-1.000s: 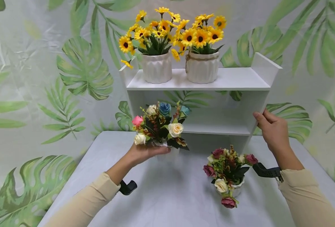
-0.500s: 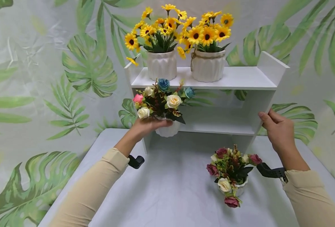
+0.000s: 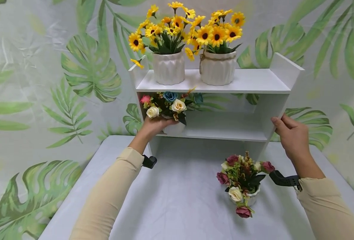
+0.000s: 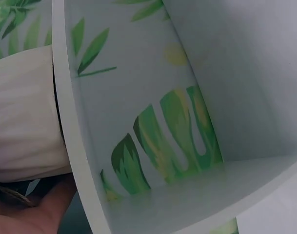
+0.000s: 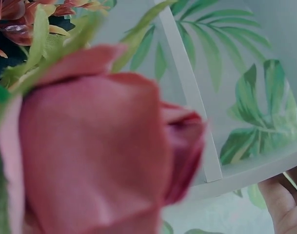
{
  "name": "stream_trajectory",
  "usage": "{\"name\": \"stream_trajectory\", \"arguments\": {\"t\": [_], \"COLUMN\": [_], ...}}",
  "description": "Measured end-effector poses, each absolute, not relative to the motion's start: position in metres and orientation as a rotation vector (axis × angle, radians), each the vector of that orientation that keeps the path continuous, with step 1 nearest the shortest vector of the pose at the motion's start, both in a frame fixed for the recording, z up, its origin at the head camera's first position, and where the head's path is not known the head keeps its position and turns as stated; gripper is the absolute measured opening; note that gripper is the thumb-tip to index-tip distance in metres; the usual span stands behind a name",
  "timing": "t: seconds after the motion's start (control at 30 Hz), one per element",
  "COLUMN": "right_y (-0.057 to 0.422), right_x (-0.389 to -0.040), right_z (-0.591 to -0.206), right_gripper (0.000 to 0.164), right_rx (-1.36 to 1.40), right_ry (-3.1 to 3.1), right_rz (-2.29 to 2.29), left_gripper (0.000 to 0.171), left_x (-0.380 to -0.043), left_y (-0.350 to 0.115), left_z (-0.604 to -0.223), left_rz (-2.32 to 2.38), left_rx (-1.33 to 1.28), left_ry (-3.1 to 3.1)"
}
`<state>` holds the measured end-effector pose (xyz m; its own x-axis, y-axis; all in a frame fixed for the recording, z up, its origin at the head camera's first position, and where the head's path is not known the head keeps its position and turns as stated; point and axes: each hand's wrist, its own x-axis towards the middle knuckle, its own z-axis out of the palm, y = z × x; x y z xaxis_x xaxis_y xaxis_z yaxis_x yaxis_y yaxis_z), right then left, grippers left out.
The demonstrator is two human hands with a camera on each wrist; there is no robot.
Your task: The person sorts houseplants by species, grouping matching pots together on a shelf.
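My left hand grips a white pot of artificial roses in blue, cream and pink. The pot is at the left front of the middle board of a white shelf; I cannot tell whether it rests on the board. In the left wrist view, the hand and pale pot show only in part. At the shelf's right side panel, my right hand pinches the front edge; its fingers show on that edge in the right wrist view.
Two white pots of yellow sunflowers stand on the shelf's top board. A pot of dark red and cream roses stands on the white table, near my right forearm. A leaf-print cloth hangs behind.
My left hand has lifted the rose pot from in front of the shelf and carried it inward, under the top board. My right hand stays on the side panel.
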<state>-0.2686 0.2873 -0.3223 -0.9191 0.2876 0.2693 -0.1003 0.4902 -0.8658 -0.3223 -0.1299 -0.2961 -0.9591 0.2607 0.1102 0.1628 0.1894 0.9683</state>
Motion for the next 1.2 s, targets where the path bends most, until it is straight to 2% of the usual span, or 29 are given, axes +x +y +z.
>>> {"name": "stream_trajectory", "arguments": {"t": [0.1,0.3,0.53,0.8,0.93,1.03,1.13,1.2], "right_y": [0.286,0.288,0.288,0.292,0.292,0.29,0.29,0.291], "right_x": [-0.27,-0.271,-0.271,-0.27,-0.269,-0.269,-0.27,-0.269], "right_z": [-0.323,-0.322,-0.32,-0.321,-0.322,-0.323,-0.322,-0.322], "right_gripper": [0.053,0.054,0.056,0.056,0.056,0.056,0.056,0.056], "right_rx": [-0.145,-0.157,-0.141,-0.156,-0.15,-0.137,-0.133,-0.137], "right_ry": [-2.356,-2.394,-2.417,-2.425,-2.409,-2.405,-2.408,-2.406], "right_rz": [1.402,1.38,1.41,1.378,1.398,1.413,1.408,1.406], "left_gripper": [0.081,0.078,0.084,0.076,0.088,0.094,0.081,0.061], "left_x": [-0.328,-0.335,-0.339,-0.34,-0.32,-0.288,-0.254,-0.234], "left_y": [-0.13,-0.129,-0.128,-0.124,-0.12,-0.117,-0.111,-0.104], "left_z": [-0.299,-0.299,-0.303,-0.305,-0.314,-0.33,-0.356,-0.373], "left_rz": [1.698,1.742,1.803,1.69,1.657,1.683,1.67,1.6], "left_rx": [0.374,0.313,0.183,0.159,0.19,0.199,0.31,0.439], "left_ry": [2.661,2.653,2.578,2.617,2.769,2.956,3.207,3.307]}}
